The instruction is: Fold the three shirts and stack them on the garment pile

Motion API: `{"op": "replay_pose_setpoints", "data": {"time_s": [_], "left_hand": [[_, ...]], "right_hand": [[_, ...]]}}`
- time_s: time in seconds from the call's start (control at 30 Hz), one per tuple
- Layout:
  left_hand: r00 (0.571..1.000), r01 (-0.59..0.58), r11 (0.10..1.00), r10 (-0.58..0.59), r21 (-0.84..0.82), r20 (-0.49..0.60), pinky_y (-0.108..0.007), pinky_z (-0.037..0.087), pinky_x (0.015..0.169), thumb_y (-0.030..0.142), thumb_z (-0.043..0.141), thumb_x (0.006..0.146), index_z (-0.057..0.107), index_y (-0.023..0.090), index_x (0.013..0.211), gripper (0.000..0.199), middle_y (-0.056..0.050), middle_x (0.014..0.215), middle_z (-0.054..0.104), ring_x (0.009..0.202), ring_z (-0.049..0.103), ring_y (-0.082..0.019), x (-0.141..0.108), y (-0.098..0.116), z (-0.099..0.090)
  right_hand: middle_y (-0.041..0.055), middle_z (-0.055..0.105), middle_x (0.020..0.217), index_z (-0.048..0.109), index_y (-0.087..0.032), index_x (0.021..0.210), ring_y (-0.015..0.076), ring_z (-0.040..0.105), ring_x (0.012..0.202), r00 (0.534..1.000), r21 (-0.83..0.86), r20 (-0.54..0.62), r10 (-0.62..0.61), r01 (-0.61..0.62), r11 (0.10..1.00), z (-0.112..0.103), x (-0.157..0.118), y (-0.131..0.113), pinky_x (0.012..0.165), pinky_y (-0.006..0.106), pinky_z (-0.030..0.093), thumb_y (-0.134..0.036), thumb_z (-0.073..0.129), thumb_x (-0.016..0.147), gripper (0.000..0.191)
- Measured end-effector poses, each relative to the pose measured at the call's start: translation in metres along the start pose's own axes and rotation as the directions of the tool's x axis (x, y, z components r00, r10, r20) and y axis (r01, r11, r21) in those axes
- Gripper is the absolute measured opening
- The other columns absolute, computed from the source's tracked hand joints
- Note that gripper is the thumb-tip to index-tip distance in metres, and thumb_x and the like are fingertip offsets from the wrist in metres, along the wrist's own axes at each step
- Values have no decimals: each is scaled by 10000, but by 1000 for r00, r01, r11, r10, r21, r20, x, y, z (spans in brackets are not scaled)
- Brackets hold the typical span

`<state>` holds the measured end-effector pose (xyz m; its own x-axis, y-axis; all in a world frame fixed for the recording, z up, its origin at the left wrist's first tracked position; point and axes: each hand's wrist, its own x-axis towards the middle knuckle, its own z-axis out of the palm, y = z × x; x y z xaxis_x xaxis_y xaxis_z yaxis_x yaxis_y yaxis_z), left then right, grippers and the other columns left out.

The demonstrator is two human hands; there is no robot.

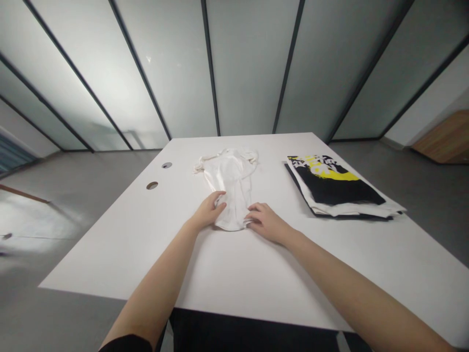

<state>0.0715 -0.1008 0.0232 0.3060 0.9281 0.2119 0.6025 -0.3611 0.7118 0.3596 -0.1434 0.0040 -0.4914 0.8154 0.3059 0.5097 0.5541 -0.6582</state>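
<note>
At the frame's centre, a white shirt (234,178) lies lengthwise, rumpled, not folded into a packet. Left hand (209,211) and right hand (268,223) touch its lower sides; gripping or not, I cannot tell. Right of frame: stacked garments (335,190), already flat and folded.

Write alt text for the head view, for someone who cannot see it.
A person's left hand and right hand touch opposite edges of a white garment lying on a white table. To the right lies a stack of folded fabric, topped by a black piece with yellow print.
</note>
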Motion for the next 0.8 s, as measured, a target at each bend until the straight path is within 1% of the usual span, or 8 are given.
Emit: {"op": "replay_pose_setpoints", "data": {"time_s": [0.1, 0.17, 0.23, 0.3, 0.4, 0.5, 0.6, 0.8], "left_hand": [[996, -81, 992, 85, 98, -41, -398, 521, 935, 453, 585, 978, 656, 210, 1087, 276, -93, 1105, 688, 1006, 628, -247, -2, 9, -3], [987, -158, 975, 149, 158, 66, -403, 505, 936, 533, 665, 941, 632, 227, 909, 309, -73, 975, 665, 978, 612, -257, -4, 17, -4], [954, -247, 949, 202, 196, 224, -415, 496, 950, 606, 776, 860, 656, 236, 935, 396, -70, 1003, 675, 1012, 618, -278, -8, 27, 2], [943, -268, 923, 194, 275, 270, -440, 489, 983, 639, 848, 790, 682, 250, 1086, 516, -87, 1145, 683, 1106, 620, -315, -11, 36, 13], [991, -112, 884, 68, 453, 114, -468, 475, 1019, 568, 799, 872, 664, 240, 1176, 467, -123, 1231, 664, 1183, 613, -346, -7, 38, 30], [994, 103, 846, -77, 523, -71, -451, 478, 1002, 398, 603, 1023, 659, 227, 1092, 192, -134, 1138, 679, 1136, 642, -326, 3, 23, 28], [960, 258, 823, -159, 506, -230, -439, 489, 959, 265, 557, 1003, 633, 227, 1092, 124, -142, 1115, 689, 1084, 662, -321, 10, 0, 5], [874, 441, 806, -287, 394, -392, -402, 473, 860, 108, 579, 839, 573, 260, 1014, 232, -108, 1015, 705, 1032, 679, -328, 4, -36, -41]], "right_hand": [[50, 711, 893, 749, -268, 912, 272, 639, 891, 975, 229, -146, 167, -131, 965, -6, 4, 5, 879, 430, 534, -378, 720, 931, 116], [0, 666, 806, 678, -271, 900, 228, 607, 776, 921, 486, -204, 331, -198, 851, -10, 5, 7, 762, 361, 522, -468, 703, 937, 202], [-23, 651, 793, 637, -268, 893, 203, 594, 748, 893, 647, -185, 411, -204, 735, -12, 6, 6, 711, 318, 503, -532, 716, 917, 276], [-27, 662, 807, 644, -257, 891, 192, 598, 763, 912, 670, -131, 389, -208, 713, -13, 5, 2, 712, 300, 497, -533, 780, 865, 309], [-27, 662, 785, 651, -243, 856, 177, 585, 735, 944, 627, -55, 324, -220, 748, -10, 3, -5, 690, 289, 486, -514, 840, 821, 332], [-38, 627, 726, 594, -253, 811, 163, 569, 685, 924, 644, -139, 356, -189, 742, -8, 3, -5, 642, 277, 479, -543, 814, 850, 366], [-25, 670, 775, 570, -264, 849, 178, 642, 737, 832, 687, -317, 455, -129, 715, -12, 5, 7, 669, 286, 530, -553, 800, 849, 370], [-48, 672, 871, 543, -296, 944, 180, 686, 785, 553, 766, -535, 639, -4, 643, -27, 9, 43, 611, 264, 555, -478, 766, 821, 313]]}}
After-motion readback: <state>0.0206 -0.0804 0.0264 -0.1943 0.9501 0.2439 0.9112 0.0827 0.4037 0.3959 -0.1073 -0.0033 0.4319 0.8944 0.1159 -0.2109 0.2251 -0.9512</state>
